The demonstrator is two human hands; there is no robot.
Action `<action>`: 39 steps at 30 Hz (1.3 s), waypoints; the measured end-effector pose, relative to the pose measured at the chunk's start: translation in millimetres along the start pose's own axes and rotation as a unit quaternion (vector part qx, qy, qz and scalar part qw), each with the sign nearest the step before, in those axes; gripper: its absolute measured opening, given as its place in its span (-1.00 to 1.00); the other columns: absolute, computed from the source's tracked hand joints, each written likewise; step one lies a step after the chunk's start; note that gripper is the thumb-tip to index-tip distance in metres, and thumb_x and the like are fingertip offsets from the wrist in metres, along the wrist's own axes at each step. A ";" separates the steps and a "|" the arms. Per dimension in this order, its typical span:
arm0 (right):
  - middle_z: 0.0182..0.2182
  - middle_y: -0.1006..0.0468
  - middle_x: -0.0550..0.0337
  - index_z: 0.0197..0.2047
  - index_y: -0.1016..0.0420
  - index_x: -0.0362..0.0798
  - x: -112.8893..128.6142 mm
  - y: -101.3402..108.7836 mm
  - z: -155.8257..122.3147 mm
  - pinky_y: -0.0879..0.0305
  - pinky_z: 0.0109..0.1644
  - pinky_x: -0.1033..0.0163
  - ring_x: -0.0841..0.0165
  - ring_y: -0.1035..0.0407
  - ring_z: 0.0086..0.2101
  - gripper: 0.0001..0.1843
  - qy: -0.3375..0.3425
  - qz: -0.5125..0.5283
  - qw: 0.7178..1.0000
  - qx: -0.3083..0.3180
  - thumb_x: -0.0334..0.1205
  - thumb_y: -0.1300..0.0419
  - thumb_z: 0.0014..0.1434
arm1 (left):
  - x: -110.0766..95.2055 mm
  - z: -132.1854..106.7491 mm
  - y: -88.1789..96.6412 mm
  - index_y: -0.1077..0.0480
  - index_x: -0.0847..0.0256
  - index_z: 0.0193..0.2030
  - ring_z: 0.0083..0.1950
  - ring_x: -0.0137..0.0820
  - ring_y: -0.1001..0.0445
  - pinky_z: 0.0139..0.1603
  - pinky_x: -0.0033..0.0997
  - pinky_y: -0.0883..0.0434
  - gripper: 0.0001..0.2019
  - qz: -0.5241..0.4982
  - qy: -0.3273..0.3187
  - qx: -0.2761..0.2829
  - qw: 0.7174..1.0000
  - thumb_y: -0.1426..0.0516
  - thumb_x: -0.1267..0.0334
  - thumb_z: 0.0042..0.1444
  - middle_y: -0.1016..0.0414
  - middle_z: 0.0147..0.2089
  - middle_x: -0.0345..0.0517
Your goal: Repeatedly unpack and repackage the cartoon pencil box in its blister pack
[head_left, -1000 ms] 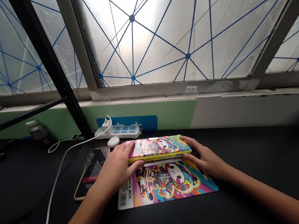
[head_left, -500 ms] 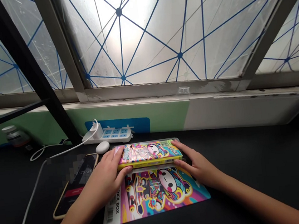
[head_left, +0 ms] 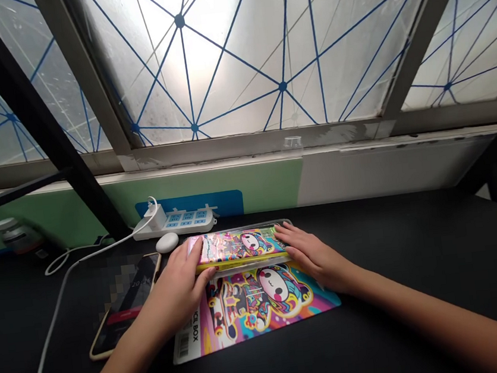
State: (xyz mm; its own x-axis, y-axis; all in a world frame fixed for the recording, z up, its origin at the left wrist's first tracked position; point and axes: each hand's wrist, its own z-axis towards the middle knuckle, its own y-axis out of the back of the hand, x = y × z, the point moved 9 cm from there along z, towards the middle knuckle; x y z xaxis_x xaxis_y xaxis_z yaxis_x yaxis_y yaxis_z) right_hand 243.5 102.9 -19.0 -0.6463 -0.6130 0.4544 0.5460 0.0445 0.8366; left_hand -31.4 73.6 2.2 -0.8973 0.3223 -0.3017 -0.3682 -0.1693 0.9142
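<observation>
A colourful pencil box with a cartoon figure on its lid and a yellow side lies at a clear plastic tray, whose rim shows around it. My left hand grips the box's left end, thumb along the front side and fingers over the top. At the right end, my right hand holds the box, its fingers across the lid corner and its thumb lower at the front. Beneath and in front lies a printed card marked "PENCIL BOX", partly covered by the tray and my left hand.
A phone lies left of my left hand. Behind it are a white rounded case and a power strip with a white cable. A bottle stands far left on the black table; a window is behind.
The pencil box sits lower in the clear tray, its yellow side showing less. My right hand's fingers have slid further over the right end. The camera view has shifted slightly.
</observation>
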 end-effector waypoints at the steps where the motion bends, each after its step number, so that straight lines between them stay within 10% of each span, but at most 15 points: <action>1: 0.42 -0.18 0.06 0.42 -0.21 0.08 0.8 -0.2 -0.4 0.00 0.41 -0.22 0.07 0.11 0.42 -0.43 0.000 -0.010 1.000 0.002 0.07 0.15 0.47 | 1.7 -0.1 -2.0 -0.07 0.30 0.47 0.48 0.03 -0.08 0.42 0.12 -0.14 -0.36 0.002 0.005 0.007 1.000 0.07 -0.05 0.39 -0.14 0.47 0.22; 7: 0.42 -0.14 -0.11 0.33 -0.32 0.01 17.9 9.6 -4.0 0.03 0.35 -0.34 -0.03 0.04 0.40 -0.50 0.013 -0.116 0.993 -0.031 0.00 0.04 0.44 | 3.5 -2.0 -8.1 -0.16 0.33 0.43 0.51 0.06 -0.03 0.40 0.16 -0.13 -0.36 0.030 0.015 0.009 0.999 0.10 -0.10 0.41 -0.04 0.50 0.31; 12: 0.29 -0.39 -0.11 0.17 -0.44 0.00 77.4 20.2 -20.1 -0.10 0.31 -0.19 0.05 -0.23 0.29 -0.66 0.166 -0.139 0.972 -0.094 -0.18 -0.08 0.38 | -34.2 -3.8 -0.2 -0.21 0.30 0.40 0.52 0.06 0.02 0.40 0.18 -0.13 -0.43 0.062 -0.032 -0.037 0.997 0.09 -0.03 0.42 -0.01 0.52 0.28; 17: 0.28 -0.41 -0.06 0.31 -0.35 -0.03 124.2 -19.8 -36.2 -0.16 0.34 -0.09 0.07 -0.24 0.29 -0.48 0.216 -0.041 0.970 0.107 0.00 -0.12 0.37 | -77.5 5.0 -7.3 -0.22 0.25 0.40 0.51 0.03 -0.02 0.38 0.15 -0.17 -0.50 0.068 -0.086 -0.037 0.993 0.07 0.08 0.44 -0.07 0.50 0.23; 22: 0.48 0.18 -0.16 0.53 0.15 -0.11 117.8 -44.7 -42.5 0.20 0.43 -0.33 -0.13 0.29 0.43 0.08 0.087 -0.008 0.962 0.261 0.42 -0.05 0.22 | -85.0 29.5 -26.7 -0.31 0.30 0.32 0.42 0.06 -0.22 0.32 0.18 -0.22 -0.53 0.100 -0.082 0.003 0.992 0.06 0.07 0.44 -0.28 0.39 0.30; 30: 0.04 -0.53 -0.10 0.08 -0.52 -0.04 117.2 -31.3 -40.6 -0.31 0.12 -0.16 0.00 -0.39 0.00 -0.44 0.053 -0.033 0.979 0.194 0.24 -0.16 0.27 | -79.7 34.0 -31.7 -0.24 0.23 0.39 0.47 0.03 -0.14 0.35 0.17 -0.17 -0.50 0.104 -0.093 0.018 0.990 0.11 0.02 0.46 -0.20 0.45 0.23; 39: 0.17 -0.38 -0.21 0.26 -0.33 -0.16 80.3 -28.4 -30.2 -0.21 0.22 -0.18 -0.09 -0.22 0.15 -0.25 -0.040 -0.090 0.989 0.113 0.24 -0.18 0.24 | -59.9 19.4 -30.7 -0.17 0.17 0.44 0.51 -0.04 -0.05 0.40 0.16 -0.13 -0.44 0.112 -0.073 0.045 0.990 0.15 -0.05 0.45 -0.09 0.50 0.11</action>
State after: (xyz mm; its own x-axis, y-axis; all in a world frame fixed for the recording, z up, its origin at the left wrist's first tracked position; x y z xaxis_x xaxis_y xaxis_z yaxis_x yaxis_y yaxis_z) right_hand 192.3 28.6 -15.5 -0.7671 -0.5630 0.3076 0.2918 0.1208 0.9488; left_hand 38.4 77.6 -2.6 -0.9065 0.4188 -0.0527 -0.1355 -0.1705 0.9760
